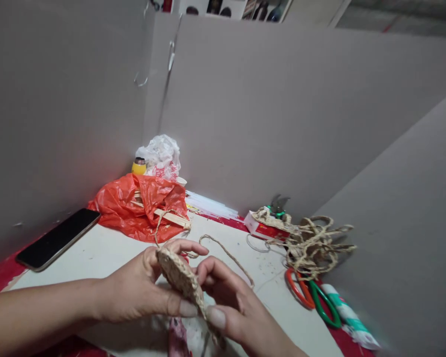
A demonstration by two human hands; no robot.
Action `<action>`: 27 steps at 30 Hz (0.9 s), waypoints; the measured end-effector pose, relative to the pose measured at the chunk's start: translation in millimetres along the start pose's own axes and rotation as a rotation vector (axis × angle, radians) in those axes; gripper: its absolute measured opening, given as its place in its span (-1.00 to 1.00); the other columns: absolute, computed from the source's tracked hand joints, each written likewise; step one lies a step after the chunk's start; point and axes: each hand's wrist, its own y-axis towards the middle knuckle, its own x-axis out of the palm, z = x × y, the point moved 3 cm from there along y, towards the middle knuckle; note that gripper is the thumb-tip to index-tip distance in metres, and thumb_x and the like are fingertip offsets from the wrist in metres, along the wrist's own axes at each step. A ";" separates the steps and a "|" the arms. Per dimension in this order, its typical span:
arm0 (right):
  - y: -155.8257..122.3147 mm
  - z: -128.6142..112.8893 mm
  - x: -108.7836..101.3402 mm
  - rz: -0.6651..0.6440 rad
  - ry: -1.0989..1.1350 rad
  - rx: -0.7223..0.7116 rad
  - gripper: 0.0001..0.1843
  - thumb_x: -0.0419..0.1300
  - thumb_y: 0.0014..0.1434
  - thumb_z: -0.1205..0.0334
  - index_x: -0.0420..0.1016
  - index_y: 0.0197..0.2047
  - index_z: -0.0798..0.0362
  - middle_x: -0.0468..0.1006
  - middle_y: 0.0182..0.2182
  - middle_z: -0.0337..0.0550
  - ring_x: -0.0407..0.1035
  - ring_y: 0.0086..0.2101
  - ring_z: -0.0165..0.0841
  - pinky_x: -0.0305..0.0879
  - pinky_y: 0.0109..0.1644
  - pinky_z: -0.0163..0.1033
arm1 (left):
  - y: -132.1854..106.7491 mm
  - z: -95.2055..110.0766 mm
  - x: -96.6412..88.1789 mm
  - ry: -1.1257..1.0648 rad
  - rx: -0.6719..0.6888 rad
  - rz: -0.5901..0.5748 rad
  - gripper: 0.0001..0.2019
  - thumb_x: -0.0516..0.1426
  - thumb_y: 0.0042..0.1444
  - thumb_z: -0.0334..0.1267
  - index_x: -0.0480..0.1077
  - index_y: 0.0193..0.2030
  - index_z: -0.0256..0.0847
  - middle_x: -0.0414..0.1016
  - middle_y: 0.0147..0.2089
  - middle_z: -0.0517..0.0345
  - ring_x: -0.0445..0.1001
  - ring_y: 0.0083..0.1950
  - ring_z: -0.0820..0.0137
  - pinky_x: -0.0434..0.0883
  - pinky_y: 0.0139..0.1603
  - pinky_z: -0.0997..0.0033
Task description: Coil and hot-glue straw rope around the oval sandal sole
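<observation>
A flat coiled disc of jute rope (180, 278) stands on edge between my two hands above the white table (107, 253). My left hand (144, 290) grips it from the left, thumb pressed on the near rim and fingers curled over the top. My right hand (230, 305) pinches the same disc from the right, thumb on its lower edge. A loose tail of rope (226, 254) runs from the disc up and off to the right. Something pink (177, 339) lies under my hands, partly hidden.
A black phone (59, 238) lies at the left. A red plastic bag (141, 206) with wooden sticks, a white bag (161, 156) and a yellow bottle (139, 166) sit at the back. A tangle of jute rope (312, 243), a red box (263, 229), red-and-green scissors (312, 295) and a tube (351, 320) lie right. Grey partition walls enclose the desk.
</observation>
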 end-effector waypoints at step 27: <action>-45.4 -67.6 4.4 0.613 -1.083 -1.037 -0.55 0.23 -0.05 0.47 0.18 -0.13 -0.05 0.47 -0.16 0.00 0.43 -0.14 -0.13 0.42 -0.17 -0.10 | 29.8 27.5 49.6 0.026 0.281 0.138 -0.65 0.32 -0.05 -0.25 0.49 -0.06 -0.16 0.57 -0.17 0.06 0.49 -0.20 0.29 0.39 -0.17 0.34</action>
